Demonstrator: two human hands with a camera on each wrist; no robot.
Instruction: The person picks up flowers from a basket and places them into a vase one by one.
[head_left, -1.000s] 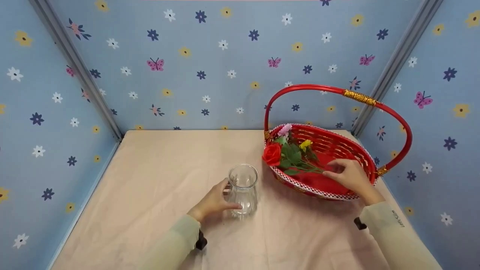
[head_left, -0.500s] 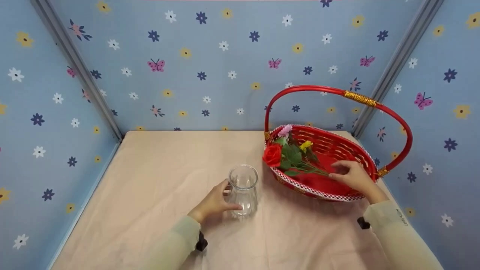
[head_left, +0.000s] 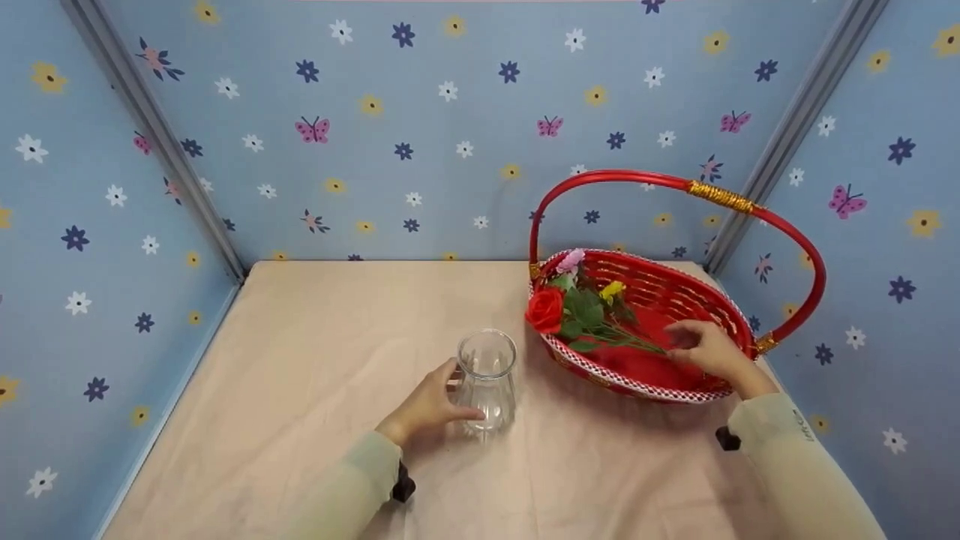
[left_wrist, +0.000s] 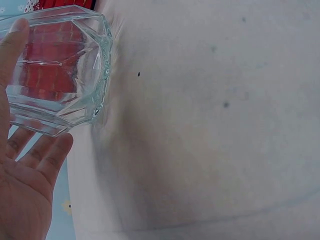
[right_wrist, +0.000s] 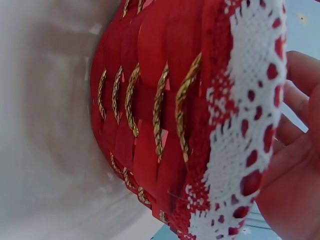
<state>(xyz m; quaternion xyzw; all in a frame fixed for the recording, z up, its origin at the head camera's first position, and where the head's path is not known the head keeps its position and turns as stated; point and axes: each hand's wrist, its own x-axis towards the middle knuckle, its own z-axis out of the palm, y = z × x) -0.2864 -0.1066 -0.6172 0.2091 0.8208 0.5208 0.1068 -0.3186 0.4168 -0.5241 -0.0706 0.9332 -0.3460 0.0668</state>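
Several stems inside the red basket end beside the right hand, whose pinch I cannot tell, while the left hand, fingers spread, holds the glass vase.

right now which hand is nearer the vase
Left. The left hand curves round the vase at its left side; the right hand is farther off, reaching into the basket by the stems.

Pale cream sleeves, black wrist blocks, dark lettering — right sleeve
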